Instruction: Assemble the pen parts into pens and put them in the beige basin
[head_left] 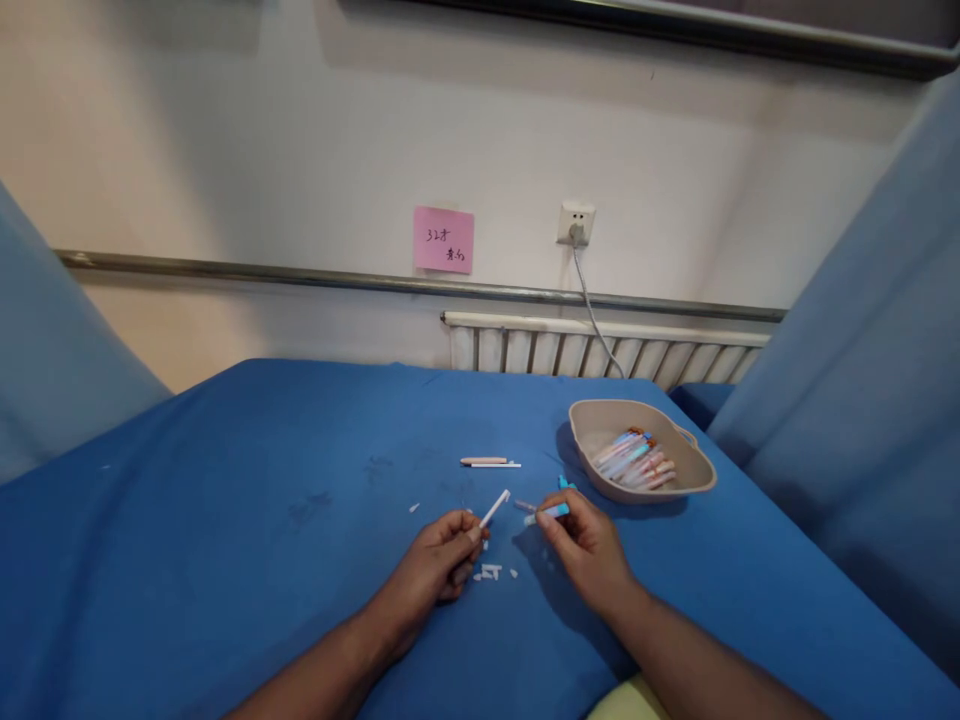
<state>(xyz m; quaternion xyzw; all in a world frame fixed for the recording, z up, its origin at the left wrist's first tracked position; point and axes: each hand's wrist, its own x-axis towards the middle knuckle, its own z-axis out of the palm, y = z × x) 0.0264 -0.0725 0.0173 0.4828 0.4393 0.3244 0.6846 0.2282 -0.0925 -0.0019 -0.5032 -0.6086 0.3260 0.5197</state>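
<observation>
My left hand (448, 550) is closed round a slim white pen (493, 509), which tilts up to the right with what looks like a small clip at its top. Fingers pinched, my right hand (589, 548) grips a light-blue and clear pen part (553, 513), its see-through end pointing at the white pen. The two pieces are close but apart. A bright turquoise piece (565, 482) shows just behind the right fingers; whether they hold it I cannot tell. Small white plastic bits (491, 572) lie on the blue cloth below the hands, and another white bit (414, 508) sits to the left.
At the right stands a beige basket (585, 425) with several pastel pens (636, 460) inside. A peach pen (484, 461) and a thin white stick lie beyond my hands on the blue-covered table (225, 520). Behind are a radiator (547, 350), a plugged-in cable (592, 310) and blue curtains.
</observation>
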